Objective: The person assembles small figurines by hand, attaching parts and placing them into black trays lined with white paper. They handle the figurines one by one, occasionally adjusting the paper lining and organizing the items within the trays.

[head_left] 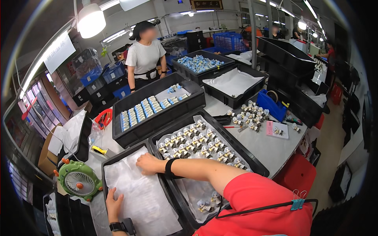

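My right hand (147, 163) lies flat, fingers spread, on a white foam sheet (138, 192) that lines a black tray (105, 167) in front of me. My left hand (113, 203) presses the sheet's near left edge, fingers apart; a dark watch sits on that wrist. Neither hand holds anything. To the right a second black tray (252, 161) carries rows of small brass valve fittings (197, 143) on white foam.
Behind stands a black tray of blue-wrapped parts (145, 110). More loose brass fittings (250, 116) and a blue bin (271, 104) lie on the table at right. A green desk fan (78, 181) sits at left. A person in a white shirt (145, 59) stands across the table.
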Demonstrator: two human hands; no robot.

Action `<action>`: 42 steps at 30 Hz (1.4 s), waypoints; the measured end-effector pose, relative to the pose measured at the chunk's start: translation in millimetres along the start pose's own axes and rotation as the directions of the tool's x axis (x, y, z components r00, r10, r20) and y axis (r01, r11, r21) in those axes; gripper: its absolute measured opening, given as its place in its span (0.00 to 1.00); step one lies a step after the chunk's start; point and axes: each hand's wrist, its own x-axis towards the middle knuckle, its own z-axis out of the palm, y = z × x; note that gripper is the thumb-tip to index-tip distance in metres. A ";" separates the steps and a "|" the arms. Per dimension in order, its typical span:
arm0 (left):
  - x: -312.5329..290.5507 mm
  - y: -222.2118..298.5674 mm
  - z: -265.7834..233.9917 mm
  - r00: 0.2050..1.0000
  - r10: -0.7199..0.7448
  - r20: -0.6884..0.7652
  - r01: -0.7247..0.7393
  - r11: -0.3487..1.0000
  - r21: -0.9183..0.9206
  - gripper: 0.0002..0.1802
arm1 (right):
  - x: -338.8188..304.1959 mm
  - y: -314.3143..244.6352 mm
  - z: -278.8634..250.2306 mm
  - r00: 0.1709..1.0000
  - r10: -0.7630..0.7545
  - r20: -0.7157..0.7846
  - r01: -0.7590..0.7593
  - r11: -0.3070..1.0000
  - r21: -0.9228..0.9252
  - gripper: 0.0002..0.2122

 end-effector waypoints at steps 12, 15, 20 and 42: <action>3.4 -12.9 -1.0 0.998 0.030 -0.052 -0.033 0.998 -0.060 0.26 | 0.1 -1.8 -3.1 1.000 -0.012 -0.001 0.012 1.000 -0.014 0.12; 4.4 -12.2 0.1 0.998 0.020 -0.055 -0.026 0.995 -0.100 0.26 | 0.6 -0.8 -1.9 1.000 -0.003 0.013 0.003 1.000 -0.024 0.12; 6.0 -8.3 1.1 0.998 0.002 -0.055 -0.008 0.995 -0.104 0.25 | -1.2 -1.8 -6.9 1.000 0.006 0.031 -0.005 1.000 -0.029 0.12; -5.7 18.0 7.9 0.984 0.176 -0.022 -0.157 0.923 0.350 0.28 | 8.2 0.2 4.6 0.999 -0.026 -0.027 0.025 0.999 -0.047 0.09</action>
